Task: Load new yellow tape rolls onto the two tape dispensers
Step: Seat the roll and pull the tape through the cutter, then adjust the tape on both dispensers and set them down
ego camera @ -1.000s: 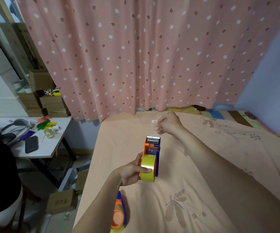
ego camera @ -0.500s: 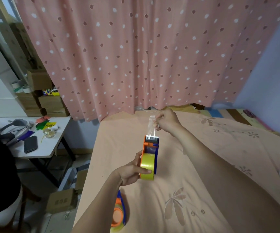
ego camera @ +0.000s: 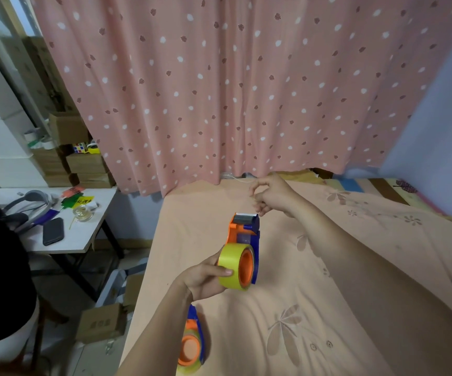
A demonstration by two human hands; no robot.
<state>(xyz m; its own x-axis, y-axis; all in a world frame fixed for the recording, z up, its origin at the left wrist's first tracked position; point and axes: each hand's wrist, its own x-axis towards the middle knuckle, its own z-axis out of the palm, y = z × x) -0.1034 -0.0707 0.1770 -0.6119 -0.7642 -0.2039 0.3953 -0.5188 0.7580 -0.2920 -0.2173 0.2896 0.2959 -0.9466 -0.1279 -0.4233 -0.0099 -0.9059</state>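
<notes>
Pink dotted curtains (ego camera: 219,90) hung behind a peach bedsheet (ego camera: 314,308), with a cluttered white table (ego camera: 78,234) at the left. Above the sheet's middle, the left hand (ego camera: 206,278) gripped a yellow tape roll (ego camera: 231,267) seated on an orange-and-blue dispenser (ego camera: 245,234), thumb curled over the roll. Just beyond the cutter end, the right hand (ego camera: 272,195) had its fingers curled in a pinch, though whether they held tape I could not tell; a second dispenser (ego camera: 192,346) lay at the near edge.
</notes>
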